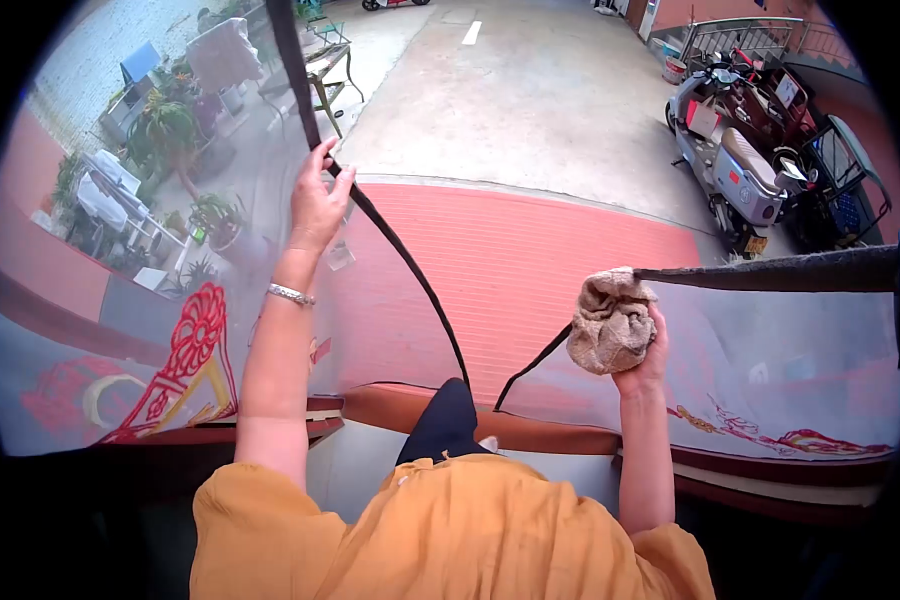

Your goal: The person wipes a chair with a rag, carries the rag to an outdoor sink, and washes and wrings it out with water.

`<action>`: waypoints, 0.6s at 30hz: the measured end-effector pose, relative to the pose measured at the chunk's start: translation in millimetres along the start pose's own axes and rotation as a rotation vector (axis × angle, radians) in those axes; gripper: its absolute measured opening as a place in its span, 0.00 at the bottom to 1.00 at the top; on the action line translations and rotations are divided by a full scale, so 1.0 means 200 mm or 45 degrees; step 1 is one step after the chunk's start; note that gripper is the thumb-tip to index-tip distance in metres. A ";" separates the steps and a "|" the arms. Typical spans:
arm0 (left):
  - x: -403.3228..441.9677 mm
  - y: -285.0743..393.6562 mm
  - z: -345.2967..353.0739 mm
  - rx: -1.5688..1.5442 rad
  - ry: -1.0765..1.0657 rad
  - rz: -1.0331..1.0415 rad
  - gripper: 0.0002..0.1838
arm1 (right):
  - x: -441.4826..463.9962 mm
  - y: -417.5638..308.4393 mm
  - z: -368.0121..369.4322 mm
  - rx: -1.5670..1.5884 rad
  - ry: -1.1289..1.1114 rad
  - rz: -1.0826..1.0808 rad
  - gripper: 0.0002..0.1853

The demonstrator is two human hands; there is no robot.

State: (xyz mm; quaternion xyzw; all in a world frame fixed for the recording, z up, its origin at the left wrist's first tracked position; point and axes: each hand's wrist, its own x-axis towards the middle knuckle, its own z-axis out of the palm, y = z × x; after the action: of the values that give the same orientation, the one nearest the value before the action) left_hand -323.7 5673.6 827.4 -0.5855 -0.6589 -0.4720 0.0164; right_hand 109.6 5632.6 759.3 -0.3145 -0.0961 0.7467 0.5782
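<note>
My left hand [320,200], with a silver bracelet on the wrist, is raised at the black edge strip of a clear plastic door curtain [270,215]. Its thumb and fingers close around that strip. In my right hand [653,355] is a crumpled beige-brown cloth [610,325], bunched up with darker smudges. The cloth touches the dark edge of the right-hand curtain [770,340], which is pulled out to the side. Part of my right hand's fingers are hidden by the cloth. Red and yellow patterns mark the lower parts of both curtains.
Between the curtains lies a ribbed pink ramp [530,260], then a concrete yard [500,100]. Parked at the right are a grey scooter [735,170] and other vehicles. Potted plants [165,135] and a metal-framed table [328,75] stand at the left. An orange-brown sill [560,432] crosses below.
</note>
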 end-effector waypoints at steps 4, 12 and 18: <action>0.07 -0.42 -0.28 0.179 0.249 -0.144 0.23 | 0.24 -0.27 -0.10 0.034 0.032 -0.237 0.24; -0.17 -1.29 -0.14 0.417 0.505 -0.910 0.26 | 0.66 -0.50 -0.39 0.109 0.640 -0.657 0.26; -0.43 -1.40 0.63 0.124 -0.256 -1.585 0.27 | 1.00 -0.05 -0.99 -0.133 1.054 0.095 0.24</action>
State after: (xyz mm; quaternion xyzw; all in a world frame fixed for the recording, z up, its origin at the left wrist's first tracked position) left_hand -450.2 5726.3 540.5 -0.1324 -0.8952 -0.3052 -0.2966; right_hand 205.8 5775.8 537.2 -0.6203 0.1181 0.5718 0.5237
